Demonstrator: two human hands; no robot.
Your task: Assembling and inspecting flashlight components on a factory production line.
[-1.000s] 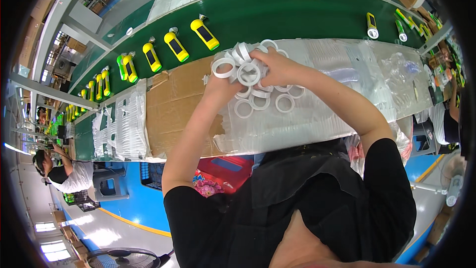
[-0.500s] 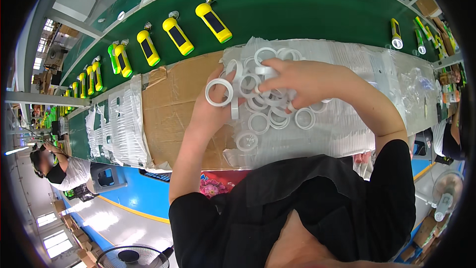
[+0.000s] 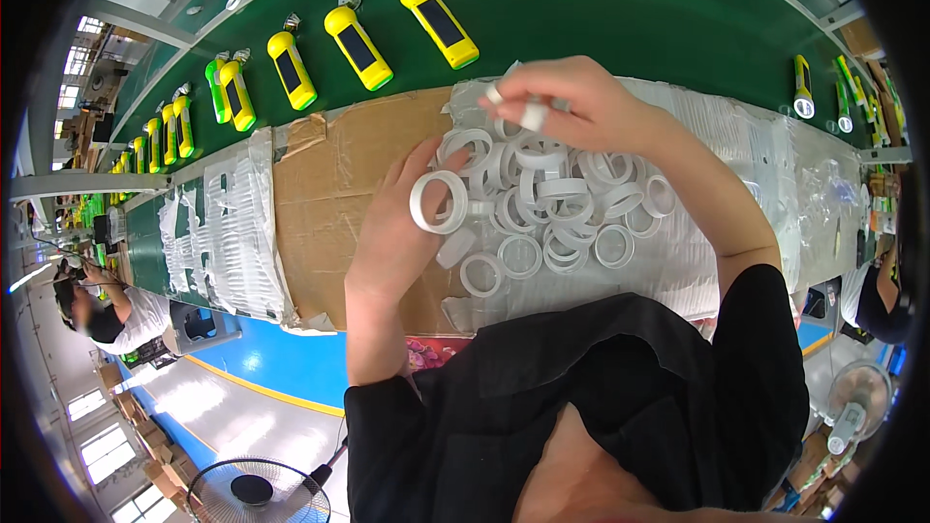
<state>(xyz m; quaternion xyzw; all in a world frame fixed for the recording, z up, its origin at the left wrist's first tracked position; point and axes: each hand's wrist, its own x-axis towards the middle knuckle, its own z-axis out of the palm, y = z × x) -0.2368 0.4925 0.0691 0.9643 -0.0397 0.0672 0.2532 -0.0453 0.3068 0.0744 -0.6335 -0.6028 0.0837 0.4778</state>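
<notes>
A heap of white plastic rings [image 3: 562, 189] lies on the bubble-wrap-like clear sheet before me. My left hand [image 3: 392, 232] is at the heap's left edge, fingers curled, with a white ring [image 3: 417, 201] hooked over its thumb side. Its fingertips reach toward another ring at the edge of the heap. Above the heap's far side, my right hand [image 3: 586, 102] is lifted, thumb and fingers closed on a white ring [image 3: 533, 117] partly hidden by the fingers. Two loose rings [image 3: 481, 292] lie nearest to me.
Yellow lamps with dark panels [image 3: 358, 48] stand in a row on the green belt [image 3: 601, 10] beyond. Cardboard [image 3: 320, 194] covers the surface to the left. More lamps [image 3: 803, 87] are at the far right. A person [image 3: 136, 315] sits at the left; a fan [image 3: 252, 490] stands below.
My right hand has risen from the heap and moved away to its far side with a ring. My left hand stays at the left edge, its ring still on it.
</notes>
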